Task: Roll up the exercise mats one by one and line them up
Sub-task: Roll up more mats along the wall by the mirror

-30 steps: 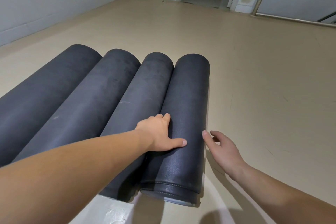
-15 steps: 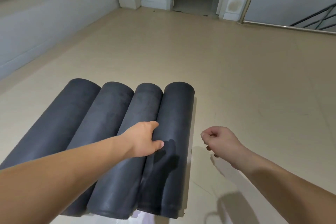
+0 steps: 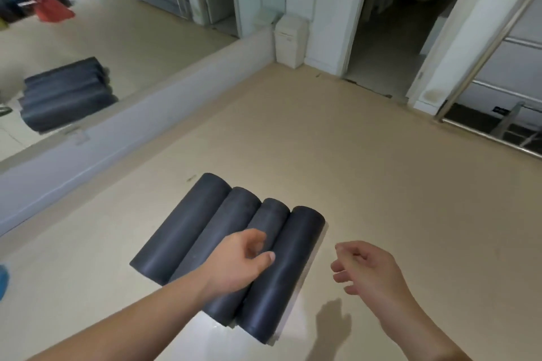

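Now, with left hand (image 3: pixel 240 264) over the mats (image 3: pixel 187 228) and right hand (image 3: pixel 366 269) beside, both loose, holding nothing; square the near ends flush; nudge with flat palms.

L hand (image 3: pixel 237 264) hides the mid part of 2nd mat (image 3: pixel 234 214) & 3rd mat (image 3: pixel 272 214) from left; contact w/ them can't be told. L forearm (image 3: pixel 132 319) & R forearm (image 3: pixel 416 325) are cut by the bottom edge. Blue object (image 3: pixel 3 278) at the left edge of the floor (image 3: pixel 381 184) is mostly out of frame, unidentifiable. Mats' reflection (image 3: pixel 64 94) in the mirror (image 3: pixel 132 38) is blurred. Coloured items (image 3: pixel 44 3) top-left are too smeared to name.
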Tool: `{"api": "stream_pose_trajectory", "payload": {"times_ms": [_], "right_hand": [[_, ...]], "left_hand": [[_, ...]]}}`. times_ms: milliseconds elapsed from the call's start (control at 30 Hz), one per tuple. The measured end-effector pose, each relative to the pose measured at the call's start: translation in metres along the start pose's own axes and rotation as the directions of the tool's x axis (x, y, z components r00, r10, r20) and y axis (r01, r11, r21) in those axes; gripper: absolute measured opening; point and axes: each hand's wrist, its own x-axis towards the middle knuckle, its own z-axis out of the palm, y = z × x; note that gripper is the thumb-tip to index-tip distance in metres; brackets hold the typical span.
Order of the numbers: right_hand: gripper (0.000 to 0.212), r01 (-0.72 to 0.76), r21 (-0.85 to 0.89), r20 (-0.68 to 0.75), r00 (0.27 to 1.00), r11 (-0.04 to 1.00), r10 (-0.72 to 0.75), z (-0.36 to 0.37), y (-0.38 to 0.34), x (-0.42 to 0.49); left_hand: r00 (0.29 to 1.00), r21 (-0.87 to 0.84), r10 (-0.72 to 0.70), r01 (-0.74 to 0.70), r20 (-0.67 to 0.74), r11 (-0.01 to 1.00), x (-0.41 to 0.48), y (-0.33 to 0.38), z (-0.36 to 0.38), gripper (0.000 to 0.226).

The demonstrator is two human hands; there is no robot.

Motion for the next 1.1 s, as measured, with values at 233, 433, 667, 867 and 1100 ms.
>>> {"api": "stream_pose_trajectory", "payload": {"times_ms": [233, 433, 667, 867, 1100], "right_hand": [[0.021, 0.037, -0.103, 0.1, 0.995, 0.994, -0.026, -0.03, -0.074, 0.069], [0.019, 0.033, -0.126, 0.087, 0.996, 0.991, -0.022, -0.087, -0.12, 0.171], [0.016, 0.072, -0.135, 0.133, 0.99, 0.988, -0.054, -0.183, -0.208, 0.286], [0.016, 0.198, -0.173, 0.262, 0.954, 0.965, -0.149, -0.25, -0.267, 0.435], [0.018, 0.285, -0.257, 0.483, 0.866, 0.924, -0.133, -0.237, -0.345, 0.568]], "left_hand": [[0.982, -0.076, -0.183, 0.179, -0.05, 0.981, 0.014, 0.038, -0.006, 0.033], [0.96, -0.075, -0.259, 0.252, -0.108, 0.965, 0.125, 0.106, 0.01, 0.027], [0.938, -0.262, -0.308, 0.261, -0.158, 0.929, 0.267, 0.224, 0.027, 0.056], [0.9, -0.382, -0.381, 0.282, -0.212, 0.88, 0.401, 0.293, 0.043, 0.06], [0.772, -0.531, -0.568, 0.367, -0.285, 0.764, 0.485, 0.338, 0.026, 0.059]]}}
